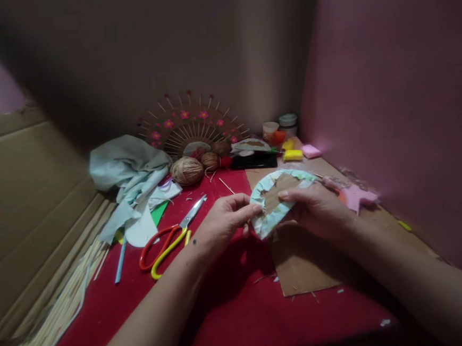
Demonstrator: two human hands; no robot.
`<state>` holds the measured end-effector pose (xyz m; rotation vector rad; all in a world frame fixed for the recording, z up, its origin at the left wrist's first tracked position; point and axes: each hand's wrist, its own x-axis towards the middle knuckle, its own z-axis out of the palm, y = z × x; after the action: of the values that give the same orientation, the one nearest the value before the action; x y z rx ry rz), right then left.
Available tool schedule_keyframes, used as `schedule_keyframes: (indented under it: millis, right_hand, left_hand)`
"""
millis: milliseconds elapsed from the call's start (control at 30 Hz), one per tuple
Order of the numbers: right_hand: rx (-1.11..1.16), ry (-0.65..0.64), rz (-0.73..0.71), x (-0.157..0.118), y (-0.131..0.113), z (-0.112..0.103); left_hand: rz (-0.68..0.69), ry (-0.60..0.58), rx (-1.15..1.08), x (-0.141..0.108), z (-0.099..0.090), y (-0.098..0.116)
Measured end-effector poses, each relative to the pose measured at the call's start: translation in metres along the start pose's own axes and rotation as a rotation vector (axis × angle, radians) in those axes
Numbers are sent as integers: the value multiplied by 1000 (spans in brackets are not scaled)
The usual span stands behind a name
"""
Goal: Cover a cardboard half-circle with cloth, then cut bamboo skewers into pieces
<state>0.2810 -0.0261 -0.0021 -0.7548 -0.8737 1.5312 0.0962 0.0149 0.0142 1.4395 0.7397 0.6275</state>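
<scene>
A half-round cardboard piece (275, 195), its edge wrapped in pale blue-green cloth, is held up above the table. My left hand (236, 215) pinches its left corner between thumb and fingers. On the right side, my right hand (317, 206) grips it, thumb on the bare cardboard and fingers hidden underneath. Below the piece lies a flat cardboard sheet (302, 266). Scissors (172, 236) with red and yellow handles rest to the left of my left hand, blades partly apart.
Pale cloth (128, 162), twine balls (187, 170) and a flower-painted fan-shaped piece (192, 120) stand at the back. A black phone-like slab (254, 162), a cup (270, 131) and yellow clay packs (292, 155) sit back right. Thin sticks (65, 308) line the left edge; a pink star-shaped piece (356, 196) lies right.
</scene>
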Motion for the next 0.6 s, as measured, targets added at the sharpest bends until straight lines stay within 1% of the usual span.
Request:
schedule_keyframes:
  millis: [67, 167, 200, 233, 267, 367, 433, 533, 600]
  right_hand:
    - [2, 1, -24, 0, 0, 1]
    - [10, 31, -90, 0, -2, 3]
    - [13, 49, -113, 0, -3, 3]
    - [17, 69, -131, 1, -3, 4]
    - [21, 87, -141, 1, -4, 4]
    - [33, 106, -153, 3, -5, 2]
    - [26, 95, -161, 3, -5, 0]
    - [16, 90, -180, 3, -4, -3]
    - [15, 86, -188, 3, -4, -4]
  left_hand:
    - [-4, -12, 59, 0, 0, 3]
    - [-48, -79, 110, -1, -5, 8]
    - [-57, -89, 125, -2, -7, 10]
    - [-51, -73, 145, -3, -10, 13]
    - [-31, -29, 170, -3, -12, 15]
    - [85, 219, 233, -5, -17, 24]
    - [155, 353, 240, -8, -20, 29]
    - [189, 473, 244, -21, -27, 34]
    - [146, 531, 286, -34, -36, 34]
